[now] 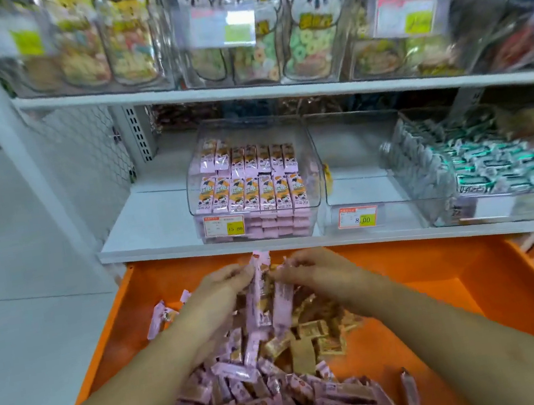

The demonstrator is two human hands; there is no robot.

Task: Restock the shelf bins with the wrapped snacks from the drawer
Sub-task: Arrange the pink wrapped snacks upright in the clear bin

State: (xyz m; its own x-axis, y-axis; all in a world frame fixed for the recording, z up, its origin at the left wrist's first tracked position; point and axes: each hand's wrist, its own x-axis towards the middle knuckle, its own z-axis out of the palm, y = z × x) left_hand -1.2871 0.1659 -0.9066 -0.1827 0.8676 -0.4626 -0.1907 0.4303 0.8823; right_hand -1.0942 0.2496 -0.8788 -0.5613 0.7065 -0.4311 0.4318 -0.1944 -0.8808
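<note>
**Gathering pink snacks over the drawer**

My left hand [226, 277] and right hand [306, 265] meet above the far end of the orange drawer [446, 297], fingers curled round a small bunch of pink wrapped snacks [266, 299]. I hold them upright and side by side, probably so they will slot in like the neat rows already in the pink-snack bin [253, 187], which sits on the shelf just beyond the drawer. The loose pile [269, 392] lies in the drawer nearer me than my hands. Right of that bin stands a clear bin [361, 195] that looks nearly bare, with more room to fill.
</note>
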